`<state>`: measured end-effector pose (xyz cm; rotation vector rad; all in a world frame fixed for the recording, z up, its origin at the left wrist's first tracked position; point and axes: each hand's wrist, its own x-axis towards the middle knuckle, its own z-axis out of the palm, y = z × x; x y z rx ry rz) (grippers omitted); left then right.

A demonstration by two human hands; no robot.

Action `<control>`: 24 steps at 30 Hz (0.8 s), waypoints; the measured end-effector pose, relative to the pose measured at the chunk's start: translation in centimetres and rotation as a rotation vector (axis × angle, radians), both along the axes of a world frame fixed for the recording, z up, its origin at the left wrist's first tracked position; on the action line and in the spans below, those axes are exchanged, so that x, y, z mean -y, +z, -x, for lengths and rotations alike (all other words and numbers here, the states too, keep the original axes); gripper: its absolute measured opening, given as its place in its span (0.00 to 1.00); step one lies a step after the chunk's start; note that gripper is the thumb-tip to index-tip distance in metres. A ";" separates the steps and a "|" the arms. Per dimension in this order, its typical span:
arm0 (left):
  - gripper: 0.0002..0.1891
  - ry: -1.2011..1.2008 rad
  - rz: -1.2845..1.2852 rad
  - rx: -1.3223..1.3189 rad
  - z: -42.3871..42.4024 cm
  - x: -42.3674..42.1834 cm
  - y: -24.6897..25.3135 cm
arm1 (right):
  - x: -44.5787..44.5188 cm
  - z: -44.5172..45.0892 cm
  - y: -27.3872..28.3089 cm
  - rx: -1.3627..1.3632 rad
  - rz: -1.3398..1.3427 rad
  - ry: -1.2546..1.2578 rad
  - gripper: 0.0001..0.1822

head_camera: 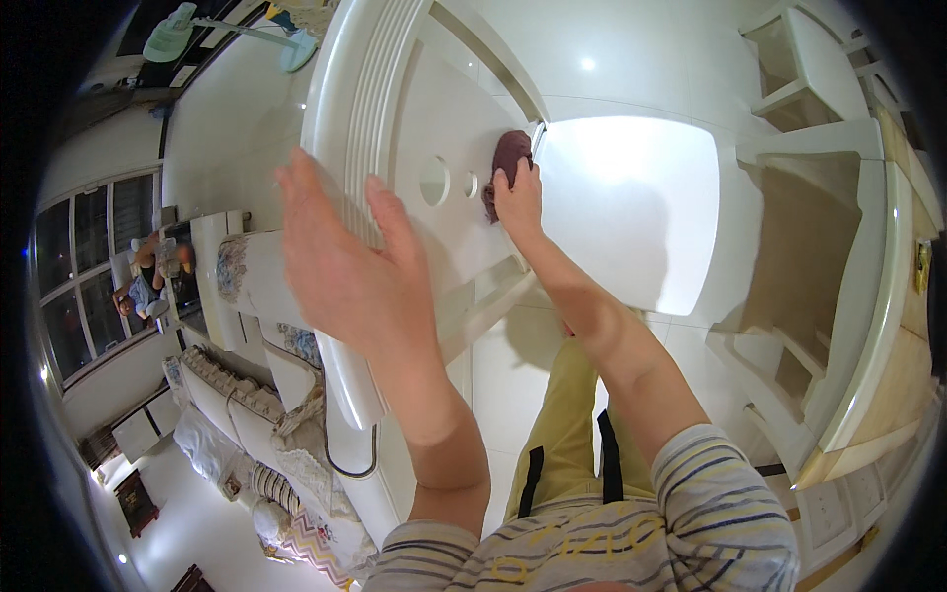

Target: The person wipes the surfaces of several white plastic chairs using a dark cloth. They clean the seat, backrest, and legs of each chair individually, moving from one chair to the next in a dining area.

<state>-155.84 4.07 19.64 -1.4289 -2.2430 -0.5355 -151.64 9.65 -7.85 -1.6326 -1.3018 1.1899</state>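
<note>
Right in front of me is a white wooden chair, its grooved backrest (370, 96) and back panel (444, 118) toward the left and its white seat (629, 207) toward the right. My right hand (520, 196) grips a dark maroon cloth (510, 155) and presses it on the back panel near the seat, beside a round hole and a smaller one. My left hand (355, 259) is at the backrest's top rail with thumb and fingers apart; whether it touches the rail cannot be told. It holds nothing that I can see.
A marble-topped dining table (899, 296) stands at the right, with another white chair (821, 66) at the upper right. A sofa (244, 407) with cushions lies at the lower left. A pale green desk lamp (170, 37) is at the upper left. A person (140, 288) sits far off near the window.
</note>
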 end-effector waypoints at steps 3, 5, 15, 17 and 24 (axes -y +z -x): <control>0.25 0.074 0.028 -0.151 0.2 -0.3 -0.3 | -2.3 0.1 -1.4 -0.011 0.164 -0.028 0.27; 0.25 0.070 0.014 -0.196 0.1 -0.7 -0.4 | -4.7 0.1 -1.4 0.005 0.245 -0.084 0.27; 0.22 0.080 -0.049 -0.191 0.6 -0.6 -0.8 | -2.6 0.9 10.4 -0.123 -0.613 0.171 0.20; 0.21 0.098 -0.056 -0.193 0.4 -0.6 -0.9 | -4.3 0.6 8.5 -0.107 -0.693 0.153 0.21; 0.21 0.044 -0.050 -0.228 -0.1 -2.1 -0.3 | -9.5 -1.8 -7.1 -0.093 0.204 -0.036 0.24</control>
